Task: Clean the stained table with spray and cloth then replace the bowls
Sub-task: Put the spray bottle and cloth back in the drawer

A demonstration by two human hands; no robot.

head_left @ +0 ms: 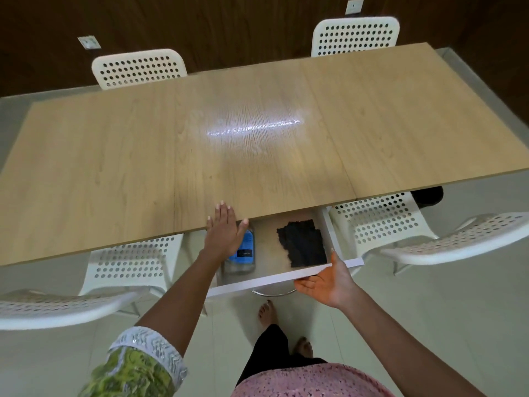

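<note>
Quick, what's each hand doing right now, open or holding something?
Left hand: open, fingers straight, resting flat on the table edge.
Right hand: open, palm up, against the drawer front, gripping nothing.

You are looking at an evenly lit, fairly bright scene with soft indoor light from overhead. A streak of white glare lies across the middle of the counter (252,126), washing out the wood grain there. Shadows are faint and soft; the darkest area is the brown wall (229,24) at the top, which falls nearly into black at the corners. The wide lens bends your view: the counter edges curve, and the white chairs (57,306) at the left and right borders stretch and smear. The centre is reasonably sharp, though the label on the blue bottle (243,250) in the open drawer (280,277) is too soft to read.
</note>
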